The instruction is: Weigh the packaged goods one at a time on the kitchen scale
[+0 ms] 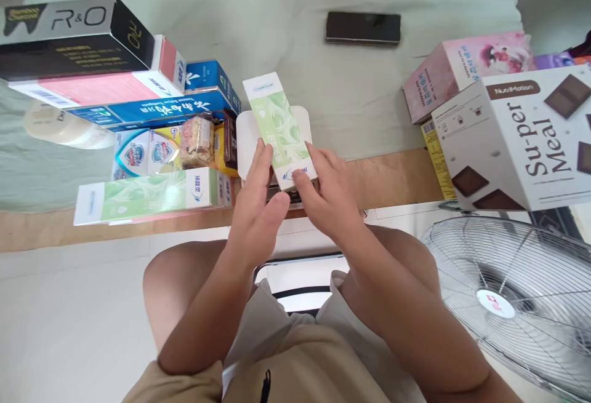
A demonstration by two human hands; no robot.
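A green and white toothpaste box (279, 123) lies at a slant over a small white rounded platform (245, 138) near the table's front edge. My right hand (331, 191) grips its near end, thumb on top and fingers along the right side. On the other side, my left hand (253, 215) rests its straight fingers against the box, with the thumb held apart. A second green and white toothpaste box (148, 197) lies just to the left of my left hand. Part of a dark panel shows below the platform, mostly covered by my hands and the box.
Leftward are stacked black R&O (78, 40), pink (115, 86) and blue (207, 95) boxes, soap packs (145, 152) and a pale bottle (64, 126). A phone (363, 27) lies ahead. Rightward stand a Su-per Meal box (530, 138) and a pink box (462, 67), above a floor fan (498, 301).
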